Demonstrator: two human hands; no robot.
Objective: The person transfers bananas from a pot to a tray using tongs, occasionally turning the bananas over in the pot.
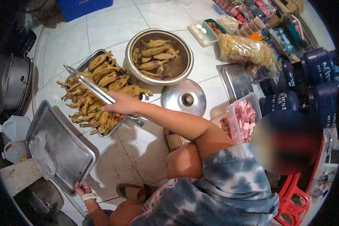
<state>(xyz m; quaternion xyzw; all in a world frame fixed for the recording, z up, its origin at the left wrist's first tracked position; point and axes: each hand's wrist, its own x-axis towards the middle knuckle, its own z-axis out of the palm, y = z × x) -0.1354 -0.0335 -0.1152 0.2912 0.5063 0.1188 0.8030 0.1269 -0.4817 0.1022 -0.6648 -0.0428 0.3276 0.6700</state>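
My right hand point(120, 103) is closed round metal tongs point(92, 86), whose tips point up and left above a tray. On that tray point(111, 133) lies a pile of brownish-yellow bananas point(98, 94), partly hidden by my hand and the tongs. Behind it, a wide pot point(131, 69) holds more bananas point(154, 56) in brown liquid. Its domed metal lid point(177, 100) rests on the floor near my right forearm. At the lower left my left hand point(83, 189) grips the corner of a tilted metal tray point(64, 150), which has a crumpled clear plastic bag on it.
Plastic tubs of diced pink meat point(245, 120), a metal-lidded pan point(235, 83), a bag of noodles point(245, 49) and a tub with eggs point(202, 34) stand right. Dark blue gas cylinders point(280, 100) line the right side. Plastic jugs point(17, 128) and a big pot point(17, 84) stand left.
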